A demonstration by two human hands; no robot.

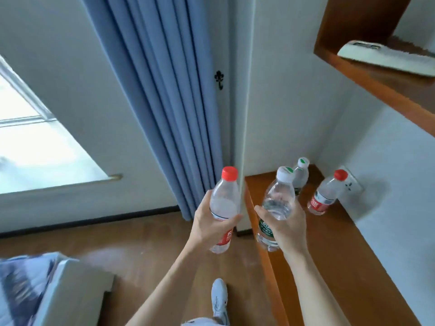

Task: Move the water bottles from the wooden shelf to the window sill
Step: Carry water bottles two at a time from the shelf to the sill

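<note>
My left hand (209, 224) grips a clear water bottle with a red cap and red label (224, 201), held upright above the floor. In my right hand (288, 228) is a clear bottle with a white cap and green label (279, 198), held over the left edge of the wooden shelf (341, 267). Two more bottles stand at the shelf's far end: a white-capped one (301, 175) in the corner and a red-capped, red-labelled one (326, 194) by the wall. The window sill (58, 187) lies at the far left, below the bright window.
A blue curtain (169, 95) hangs between the window and the shelf, beside a white wall corner (244, 114). An upper wooden shelf (381, 74) carries a white object (386, 56). A bed corner (58, 288) is at bottom left. My shoe (220, 297) stands on the wood floor.
</note>
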